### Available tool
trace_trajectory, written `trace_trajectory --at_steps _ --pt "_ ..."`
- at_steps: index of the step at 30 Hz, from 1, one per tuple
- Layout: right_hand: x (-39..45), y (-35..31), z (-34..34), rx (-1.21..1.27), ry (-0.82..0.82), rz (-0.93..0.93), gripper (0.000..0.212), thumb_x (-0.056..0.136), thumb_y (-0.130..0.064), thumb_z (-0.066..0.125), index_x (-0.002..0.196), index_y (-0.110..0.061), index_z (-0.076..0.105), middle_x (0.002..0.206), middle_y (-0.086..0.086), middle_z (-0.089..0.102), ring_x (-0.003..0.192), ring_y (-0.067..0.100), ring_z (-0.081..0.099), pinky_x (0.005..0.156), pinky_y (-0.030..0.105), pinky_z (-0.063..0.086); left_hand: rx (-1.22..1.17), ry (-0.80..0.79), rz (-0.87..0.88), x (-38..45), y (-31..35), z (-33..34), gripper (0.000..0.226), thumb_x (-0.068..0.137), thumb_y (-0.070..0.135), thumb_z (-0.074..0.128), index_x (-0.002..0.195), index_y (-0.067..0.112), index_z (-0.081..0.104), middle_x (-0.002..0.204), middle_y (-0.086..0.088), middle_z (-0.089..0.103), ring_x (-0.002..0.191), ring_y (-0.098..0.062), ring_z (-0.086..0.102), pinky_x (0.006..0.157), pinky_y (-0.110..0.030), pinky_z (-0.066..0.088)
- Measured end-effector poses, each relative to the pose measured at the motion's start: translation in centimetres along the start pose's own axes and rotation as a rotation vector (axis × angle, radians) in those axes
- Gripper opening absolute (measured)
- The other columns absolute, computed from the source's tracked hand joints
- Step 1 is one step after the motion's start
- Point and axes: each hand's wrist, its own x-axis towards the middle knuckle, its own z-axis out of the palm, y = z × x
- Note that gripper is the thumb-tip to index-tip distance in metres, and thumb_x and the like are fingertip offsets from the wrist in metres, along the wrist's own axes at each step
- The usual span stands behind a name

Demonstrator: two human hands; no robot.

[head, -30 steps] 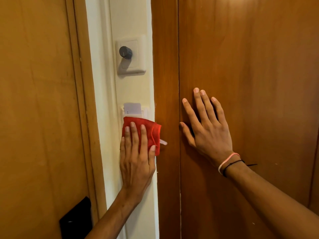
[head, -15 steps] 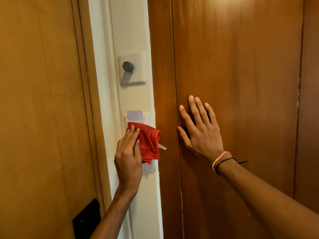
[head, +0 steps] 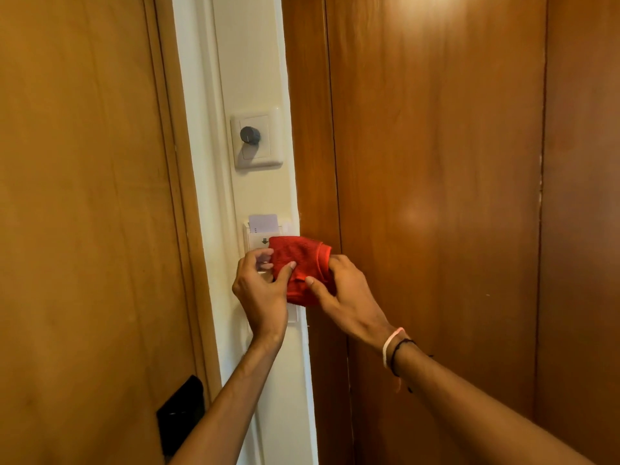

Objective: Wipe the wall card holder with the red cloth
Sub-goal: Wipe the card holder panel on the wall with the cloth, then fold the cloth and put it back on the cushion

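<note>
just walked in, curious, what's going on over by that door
A person is cleaning a wall card holder with a folded red cloth. Both hands are on the cloth: the left hand pinches its left edge and the right hand grips its right side. The cloth covers the holder's lower right; a white key card sticks out on top.

Wall card holder [head: 256, 241]: only the top-left face and a strip at the lower right edge show; the rest sits behind the red cloth [head: 298, 266] and both hands. Arrow marking on its face is partly covered by the cloth. Key card [head: 263, 223]: lower part hidden in the slot, print too small to read. Right hand [head: 349, 297]: fingers hidden behind the cloth. Black door plate [head: 181, 414]: detail indistinct. Both forearms cut by the bottom edge.
</note>
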Motion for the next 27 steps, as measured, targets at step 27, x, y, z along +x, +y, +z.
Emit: trace_trajectory --at_steps 27 --pt "-11.2 8.0 -18.6 0.692 0.387 0.413 0.015 0.084 0.008 0.071 0.096 0.003 0.063 0.102 0.02 0.067 0.095 0.031 0.063 0.087 0.051 0.052 -0.726 -0.706 -0.362 -13.1 9.9 11.0 0.024 0.092 0.015 0.065 0.114 0.006 0.068 0.103 -0.007 0.076 0.092 -0.011 0.074 0.072 -0.015 0.056"
